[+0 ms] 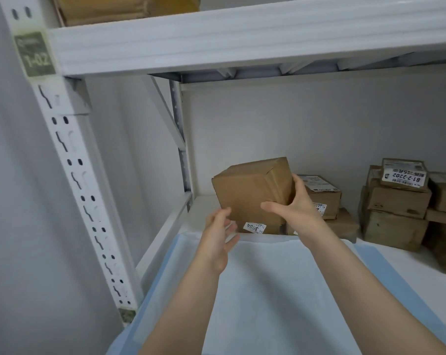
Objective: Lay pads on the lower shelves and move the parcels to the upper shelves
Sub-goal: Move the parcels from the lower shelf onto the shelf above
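The right hand is grasping a plain brown cardboard parcel, thumb lying across its front face and fingers wrapping round its right side. The parcel is tilting, its top leaning back to the right, and is hanging above the back left corner of the lower shelf. Its faces are showing creases and a folded flap at the upper right corner. The left hand is lying released, fingers spread and blurred, just beside the parcel's lower left corner; whether it is touching cannot be told. A white pad with blue borders is covering the shelf's front. Below the held parcel a labelled parcel is sitting, and stacked parcels are crowding the back right.
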